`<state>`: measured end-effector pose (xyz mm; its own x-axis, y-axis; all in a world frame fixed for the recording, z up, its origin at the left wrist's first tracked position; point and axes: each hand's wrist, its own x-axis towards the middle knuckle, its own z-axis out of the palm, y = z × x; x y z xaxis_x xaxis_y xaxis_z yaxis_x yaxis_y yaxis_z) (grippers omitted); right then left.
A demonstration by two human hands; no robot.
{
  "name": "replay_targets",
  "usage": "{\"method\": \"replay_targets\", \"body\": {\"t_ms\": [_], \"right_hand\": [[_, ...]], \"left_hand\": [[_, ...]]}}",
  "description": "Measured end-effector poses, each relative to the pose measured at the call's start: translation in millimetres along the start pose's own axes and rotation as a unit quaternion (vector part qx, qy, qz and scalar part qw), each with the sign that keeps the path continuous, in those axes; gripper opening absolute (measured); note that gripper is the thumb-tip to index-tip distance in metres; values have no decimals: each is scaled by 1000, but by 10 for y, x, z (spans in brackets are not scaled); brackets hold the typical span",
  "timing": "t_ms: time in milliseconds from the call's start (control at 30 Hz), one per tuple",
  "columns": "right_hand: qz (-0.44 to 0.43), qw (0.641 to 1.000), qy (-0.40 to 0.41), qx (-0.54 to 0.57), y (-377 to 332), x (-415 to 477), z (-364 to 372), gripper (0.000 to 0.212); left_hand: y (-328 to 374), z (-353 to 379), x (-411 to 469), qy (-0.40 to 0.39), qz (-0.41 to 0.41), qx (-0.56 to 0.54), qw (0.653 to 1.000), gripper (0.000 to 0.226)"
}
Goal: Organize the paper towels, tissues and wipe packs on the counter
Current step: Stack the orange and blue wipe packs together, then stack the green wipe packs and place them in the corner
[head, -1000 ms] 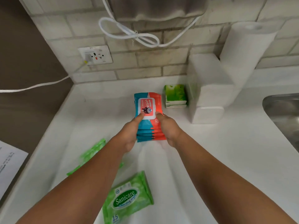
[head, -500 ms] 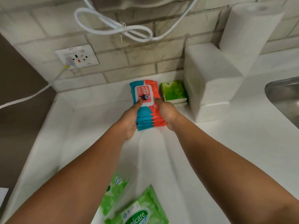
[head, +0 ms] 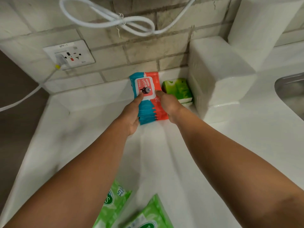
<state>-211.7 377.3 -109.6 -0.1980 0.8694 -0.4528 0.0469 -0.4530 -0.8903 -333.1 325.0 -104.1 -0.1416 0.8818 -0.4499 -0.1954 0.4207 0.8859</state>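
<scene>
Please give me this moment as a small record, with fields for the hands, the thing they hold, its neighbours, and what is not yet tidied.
left hand: grips the left side of the stack
right hand: grips the right side of the stack
held item: stack of blue and orange wipe packs, at the back of the counter by the wall
right neighbour: green tissue pack, then white paper towel packs
not yet tidied: two green wipe packs at the near edge
other: sink at far right

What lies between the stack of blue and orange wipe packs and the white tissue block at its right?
In the head view, a small green tissue pack lies between the stack of wipe packs and the white tissue block.
</scene>
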Motion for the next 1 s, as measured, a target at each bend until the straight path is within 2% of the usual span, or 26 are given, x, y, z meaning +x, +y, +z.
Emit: {"method": "replay_targets", "body": {"t_ms": [233,433,533,700,833,1000], "right_hand": [[-5,1000,6,-23,-37,-36,-19,33],[-10,995,45,-85,-134,-114,-61,26],[-36,989,64,-127,-172,-216,-59,21],[-81,976,65,-191,-181,-500,-59,19],[-107,964,72,-233,-130,-791,-88,19],[-161,950,128,-234,74,-1094,-113,21]], "left_hand": [[-41,27,-10,15,6,15,1000,42],[-10,12,-80,9,6,10,1000,42],[24,0,-175,25,6,10,1000,35],[61,0,-363,95,17,95,991,33],[55,-91,-637,157,43,199,966,63],[-53,-246,-1158,158,106,223,956,62]]}}
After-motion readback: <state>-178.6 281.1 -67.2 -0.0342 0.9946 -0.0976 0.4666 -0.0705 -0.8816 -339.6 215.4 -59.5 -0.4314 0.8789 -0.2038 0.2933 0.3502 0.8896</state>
